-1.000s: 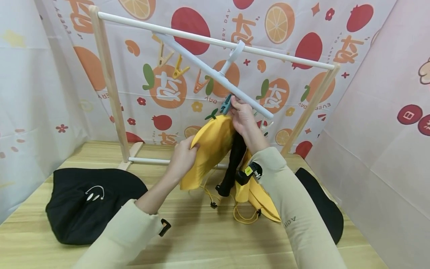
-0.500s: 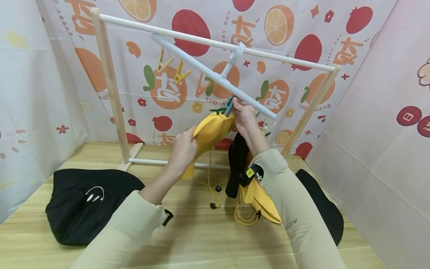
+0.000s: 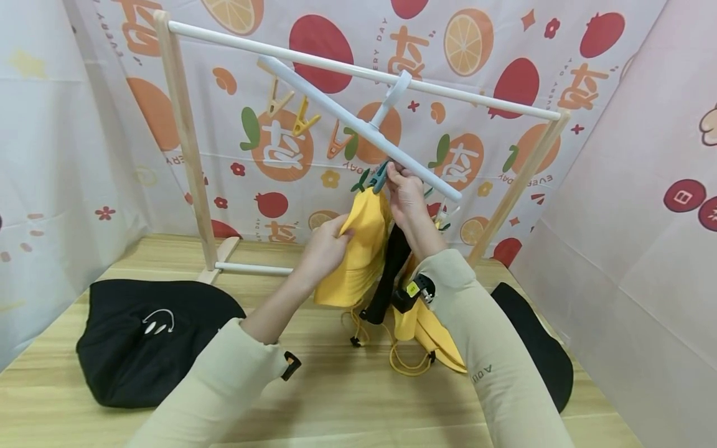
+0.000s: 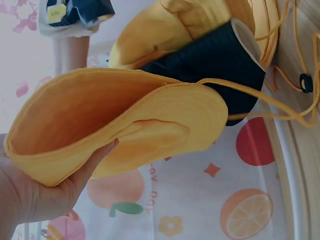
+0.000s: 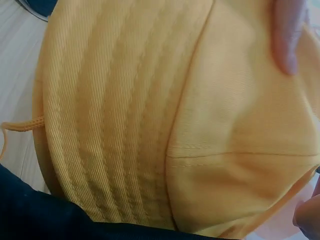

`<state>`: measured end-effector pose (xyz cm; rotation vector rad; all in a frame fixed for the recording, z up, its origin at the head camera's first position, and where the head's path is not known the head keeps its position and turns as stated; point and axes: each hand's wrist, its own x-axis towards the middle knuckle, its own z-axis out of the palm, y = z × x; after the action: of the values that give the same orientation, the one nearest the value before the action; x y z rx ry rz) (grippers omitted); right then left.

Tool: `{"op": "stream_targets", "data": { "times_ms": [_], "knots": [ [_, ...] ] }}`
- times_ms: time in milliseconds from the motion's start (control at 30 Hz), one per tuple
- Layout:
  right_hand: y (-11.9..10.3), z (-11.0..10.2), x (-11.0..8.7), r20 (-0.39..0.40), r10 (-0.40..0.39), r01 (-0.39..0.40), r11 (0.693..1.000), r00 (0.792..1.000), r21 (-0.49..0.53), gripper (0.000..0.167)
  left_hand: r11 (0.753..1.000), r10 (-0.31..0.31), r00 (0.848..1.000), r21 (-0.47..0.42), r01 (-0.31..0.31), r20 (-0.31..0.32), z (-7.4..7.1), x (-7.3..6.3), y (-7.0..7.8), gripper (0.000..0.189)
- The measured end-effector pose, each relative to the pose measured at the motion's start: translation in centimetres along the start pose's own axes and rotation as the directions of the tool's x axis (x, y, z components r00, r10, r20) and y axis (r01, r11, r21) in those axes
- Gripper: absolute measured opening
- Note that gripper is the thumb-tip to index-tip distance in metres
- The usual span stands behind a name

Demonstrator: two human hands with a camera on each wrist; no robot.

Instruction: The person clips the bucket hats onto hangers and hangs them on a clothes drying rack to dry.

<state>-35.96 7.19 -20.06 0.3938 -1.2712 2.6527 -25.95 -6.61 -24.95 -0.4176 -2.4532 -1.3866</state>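
A yellow bucket hat [image 3: 361, 249] with a green leaf on its crown and a cord hangs below the white hanger [image 3: 336, 113]. My left hand [image 3: 325, 250] pinches the hat's brim; the left wrist view has the thumb on one side of the yellow cloth [image 4: 200, 112]. Up at the crown, a teal clothespin [image 3: 379, 177] meets the hat beside the leaf. My right hand [image 3: 407, 198] pinches that clothespin just under the hanger bar. Ribbed stitching on the brim [image 5: 115, 110] fills much of the right wrist view.
The hanger hooks over the rod of a wooden rack [image 3: 185, 137]. A yellow clothespin [image 3: 304, 118] and others dangle from it. Behind the right arm hang a black hat [image 3: 388, 274] and another yellow hat [image 3: 434, 330]. Black hats lie at left [image 3: 151, 342] and right [image 3: 532, 342].
My left hand has shifted right, and the hat has turned from a lifted tilt to hanging more upright. The right hand stays at the clothespin.
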Motion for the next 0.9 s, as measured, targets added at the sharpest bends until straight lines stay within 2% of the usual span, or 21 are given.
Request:
{"op": "stream_targets", "data": {
  "times_ms": [200,367,533,633,767,900],
  "knots": [
    [-0.1,-0.2,0.2,-0.006,0.008,-0.008,1.000,1.000,0.008,0.010,0.997,0.072,0.997,-0.044,-0.070,0.036,0.3,0.7,0.3,0.036],
    [-0.1,-0.3,0.2,0.022,0.037,-0.038,0.999,0.999,0.008,0.011,0.985,0.152,0.983,-0.100,-0.142,0.103,0.5,1.6,0.1,0.037],
    [-0.2,-0.2,0.0,0.055,0.066,-0.067,0.998,0.996,0.018,0.010,0.960,0.149,0.985,-0.251,-0.123,0.090,0.4,2.2,0.0,0.044],
    [-0.3,-0.2,-0.1,0.063,0.075,-0.077,0.997,0.995,0.018,0.010,0.947,0.143,0.985,-0.304,-0.109,0.093,0.2,2.2,-0.1,0.044],
    [-0.4,-0.4,-0.2,0.082,0.096,-0.096,0.995,0.992,-0.006,0.012,0.947,0.140,0.983,-0.306,-0.098,0.121,0.2,2.1,-0.2,0.045],
    [-0.6,-0.6,-0.3,0.097,0.145,-0.141,0.989,0.985,-0.048,0.018,0.963,0.134,0.980,-0.254,-0.093,0.149,0.2,2.0,-0.2,0.045]
  ]
}}
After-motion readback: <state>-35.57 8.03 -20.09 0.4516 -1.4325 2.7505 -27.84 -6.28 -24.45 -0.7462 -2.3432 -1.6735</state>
